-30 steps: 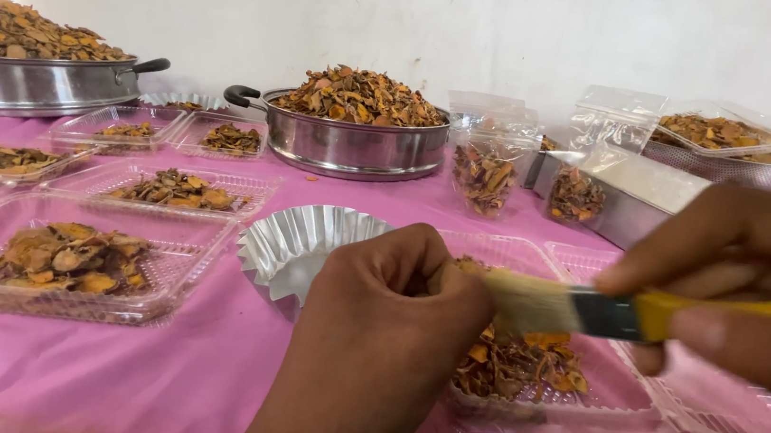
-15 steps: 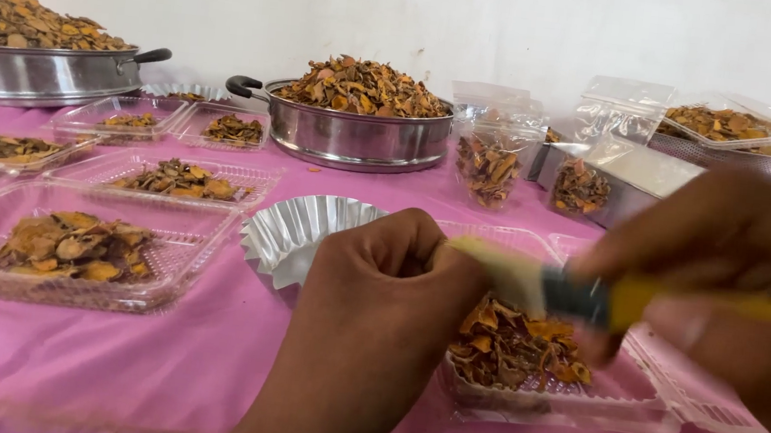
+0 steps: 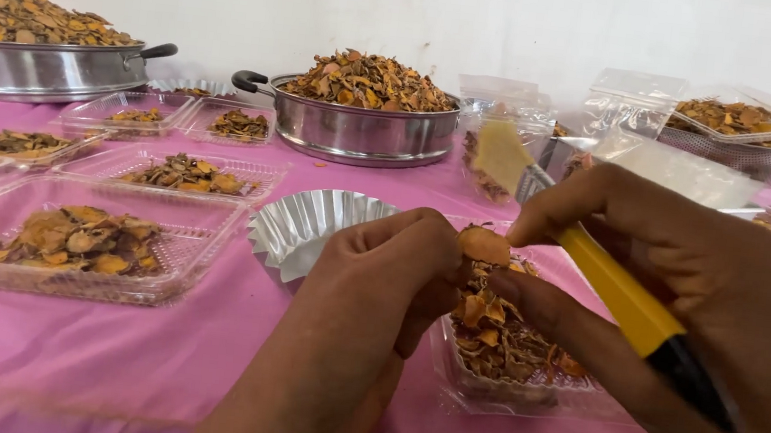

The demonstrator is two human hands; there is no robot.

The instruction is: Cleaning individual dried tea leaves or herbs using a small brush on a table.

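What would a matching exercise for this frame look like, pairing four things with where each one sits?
Things:
1. orange slice
2. yellow-handled brush
3. foil cup
4. steel pan

Places:
A. far side of the pink cloth, heaped with dried pieces
B. pinched in the left hand
C. empty, just beyond the left hand
D. held in the right hand, bristles pointing up

Pairs: 1-B, 2-D, 3-C, 4-A
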